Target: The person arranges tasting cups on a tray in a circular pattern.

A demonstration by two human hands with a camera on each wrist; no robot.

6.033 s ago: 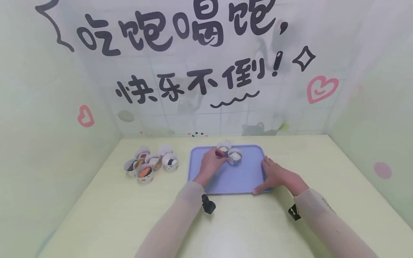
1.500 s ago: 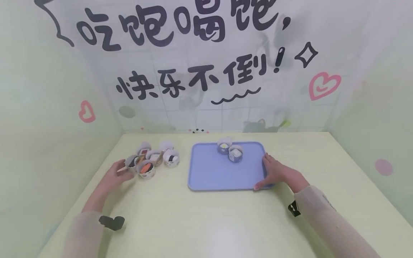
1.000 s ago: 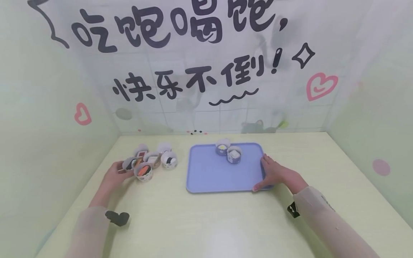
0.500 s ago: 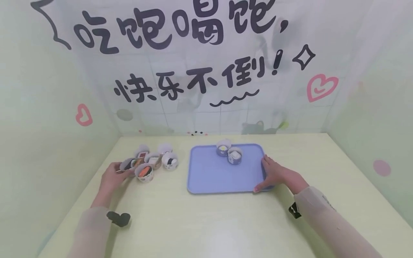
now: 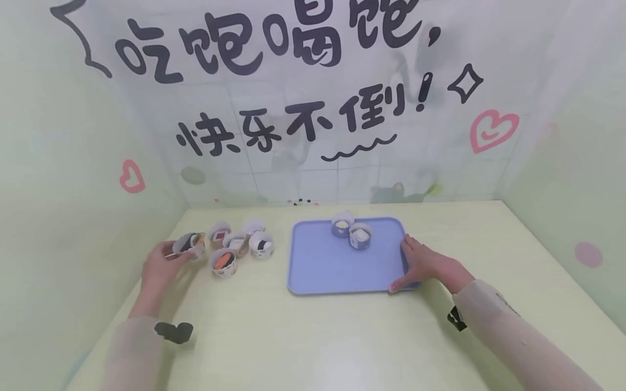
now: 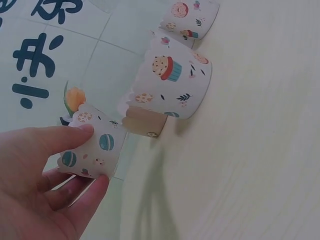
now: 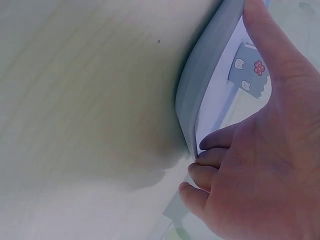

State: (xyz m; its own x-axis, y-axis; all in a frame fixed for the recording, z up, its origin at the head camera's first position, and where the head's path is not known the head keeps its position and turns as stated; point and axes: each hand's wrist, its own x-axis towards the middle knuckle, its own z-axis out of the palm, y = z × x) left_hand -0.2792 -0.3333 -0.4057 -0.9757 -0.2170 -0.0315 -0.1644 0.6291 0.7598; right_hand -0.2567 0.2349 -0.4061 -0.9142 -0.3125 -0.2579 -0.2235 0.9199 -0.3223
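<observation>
Left grip (image 5: 162,269) holds cup (image 6: 106,150) before wall (image 5: 313,182) reading "快乐不倒!" (image 5: 309,125).

Pale table beneath tray (image 5: 342,271), cups (image 5: 226,270)

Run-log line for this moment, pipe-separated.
left hand: holds patterned cup | right hand: holds blue tray at right edge | on tray: two cups | on table: five cups

Five grouped cups (image 5: 223,266) obstruct the direct path from the left hand (image 5: 161,269) and its held cup (image 5: 189,245) to the tray (image 5: 337,266); clearance exists along their near side, above the table (image 5: 313,336). Two loaded cups (image 5: 360,239) occupy the tray's far middle, and the right hand (image 5: 424,263) obstructs its right edge, leaving the left and near portions accessible.
</observation>
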